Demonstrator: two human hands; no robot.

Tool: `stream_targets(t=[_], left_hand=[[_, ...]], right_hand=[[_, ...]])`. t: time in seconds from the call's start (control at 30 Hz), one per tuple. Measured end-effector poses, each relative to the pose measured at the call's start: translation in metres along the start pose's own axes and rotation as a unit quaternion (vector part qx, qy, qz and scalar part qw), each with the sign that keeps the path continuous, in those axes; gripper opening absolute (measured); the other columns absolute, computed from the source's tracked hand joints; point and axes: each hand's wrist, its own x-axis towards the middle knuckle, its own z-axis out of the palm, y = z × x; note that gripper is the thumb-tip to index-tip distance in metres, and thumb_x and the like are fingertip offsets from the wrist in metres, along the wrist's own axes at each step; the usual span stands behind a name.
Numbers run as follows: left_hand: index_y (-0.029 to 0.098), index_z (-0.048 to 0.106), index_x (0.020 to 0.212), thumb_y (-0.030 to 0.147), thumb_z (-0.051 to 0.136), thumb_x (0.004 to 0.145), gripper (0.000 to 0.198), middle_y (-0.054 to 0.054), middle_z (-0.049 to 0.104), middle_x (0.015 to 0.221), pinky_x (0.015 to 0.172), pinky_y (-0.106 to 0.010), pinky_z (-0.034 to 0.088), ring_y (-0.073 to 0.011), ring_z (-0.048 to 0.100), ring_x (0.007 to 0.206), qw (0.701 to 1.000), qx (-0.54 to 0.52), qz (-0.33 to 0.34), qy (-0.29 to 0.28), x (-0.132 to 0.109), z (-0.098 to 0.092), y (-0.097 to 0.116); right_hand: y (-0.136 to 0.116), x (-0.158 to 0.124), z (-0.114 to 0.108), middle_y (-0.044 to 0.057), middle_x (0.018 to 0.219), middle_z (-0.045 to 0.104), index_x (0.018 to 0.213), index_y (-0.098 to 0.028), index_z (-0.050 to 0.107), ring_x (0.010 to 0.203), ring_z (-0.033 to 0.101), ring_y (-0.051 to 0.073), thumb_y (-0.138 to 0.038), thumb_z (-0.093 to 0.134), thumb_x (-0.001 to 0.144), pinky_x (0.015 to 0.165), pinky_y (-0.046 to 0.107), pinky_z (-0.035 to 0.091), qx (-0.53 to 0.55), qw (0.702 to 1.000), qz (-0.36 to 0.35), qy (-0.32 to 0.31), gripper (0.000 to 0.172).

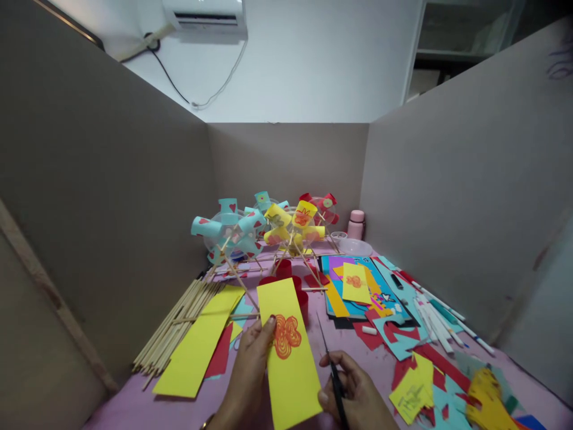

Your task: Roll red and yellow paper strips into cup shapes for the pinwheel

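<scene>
My left hand (248,373) grips a yellow paper strip (289,352) by its left edge and holds it up above the table. An orange scribbled flower (286,335) is drawn on the strip. My right hand (356,391) is closed around dark scissors (332,373), blades pointing up and away, just right of the strip. Behind stand paper pinwheels on wooden sticks: a blue one (228,230), a yellow one (293,226) and a red one (323,206).
A second yellow strip (201,340) and a bundle of wooden sticks (176,325) lie at left. Coloured paper sheets and scraps (358,286), pens (436,316), a pink bottle (356,224) and a clear dish (354,246) fill the right. Cardboard walls (286,161) enclose the pink table.
</scene>
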Motion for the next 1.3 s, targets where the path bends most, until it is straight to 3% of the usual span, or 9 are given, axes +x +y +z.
stream_targets(t=[0.27,0.43,0.73,0.9,1.0,1.17,1.3], left_hand=[[0.018,0.064,0.071,0.038,0.071,0.073,0.021,0.0,0.068,0.059,0.048,-0.026,0.048,-0.0161,0.06,0.048,1.0,-0.015,-0.004,0.002,-0.002,-0.004,-0.005],[0.016,0.066,0.076,0.035,0.076,0.068,0.022,-0.002,0.072,0.068,0.052,-0.025,0.049,-0.0176,0.066,0.057,0.999,-0.015,0.002,0.036,-0.001,-0.008,-0.006],[0.016,0.066,0.088,0.034,0.076,0.067,0.03,-0.004,0.075,0.077,0.06,-0.028,0.054,-0.021,0.07,0.066,0.999,-0.026,-0.015,0.043,0.004,-0.012,-0.003],[0.015,0.066,0.078,0.036,0.076,0.067,0.025,-0.006,0.075,0.072,0.056,-0.029,0.054,-0.0221,0.07,0.06,0.999,-0.016,-0.024,0.019,-0.003,-0.006,-0.006],[0.017,0.066,0.076,0.042,0.073,0.07,0.026,-0.004,0.074,0.067,0.052,-0.028,0.053,-0.0218,0.069,0.059,0.999,0.002,-0.032,-0.002,-0.007,-0.006,-0.008],[0.016,0.066,0.072,0.047,0.075,0.066,0.033,-0.007,0.073,0.064,0.051,-0.03,0.052,-0.0259,0.069,0.061,0.998,0.041,-0.051,-0.014,-0.012,-0.002,-0.013],[0.016,0.068,0.076,0.048,0.075,0.067,0.034,-0.008,0.075,0.073,0.06,-0.032,0.054,-0.0265,0.07,0.067,0.996,0.018,-0.087,-0.017,-0.017,0.002,-0.018]], right_hand=[[-0.004,0.0,-0.001,-0.012,0.044,0.042,0.085,-0.019,0.051,0.041,0.03,0.005,-0.023,0.075,0.055,0.044,0.02,0.022,0.001,1.0,0.012,-0.006,0.039],[-0.008,-0.003,-0.005,-0.012,0.048,0.046,0.089,-0.021,0.047,0.038,0.032,0.005,-0.038,0.08,0.056,0.037,0.017,0.023,0.019,0.999,0.035,-0.021,0.05],[-0.009,-0.005,-0.007,-0.011,0.052,0.051,0.097,-0.021,0.045,0.037,0.04,0.004,-0.053,0.076,0.062,0.036,0.015,0.031,0.043,0.998,0.031,0.045,0.056],[-0.005,-0.003,-0.007,-0.01,0.05,0.053,0.097,-0.02,0.044,0.032,0.045,0.005,-0.07,0.062,0.066,0.034,0.015,0.031,0.023,0.999,0.034,-0.009,0.061],[-0.003,0.001,-0.007,-0.008,0.054,0.055,0.099,-0.02,0.044,0.037,0.047,0.006,-0.067,0.065,0.065,0.036,0.016,0.034,0.023,0.998,0.035,-0.042,0.062],[-0.001,0.004,-0.006,-0.01,0.053,0.049,0.097,-0.019,0.05,0.043,0.043,0.005,-0.052,0.079,0.06,0.041,0.016,0.031,0.075,0.997,0.021,-0.012,0.058],[0.0,0.001,-0.006,-0.01,0.057,0.05,0.095,-0.019,0.054,0.047,0.043,0.005,-0.043,0.086,0.052,0.046,0.018,0.034,0.115,0.993,0.017,0.0,0.059]])
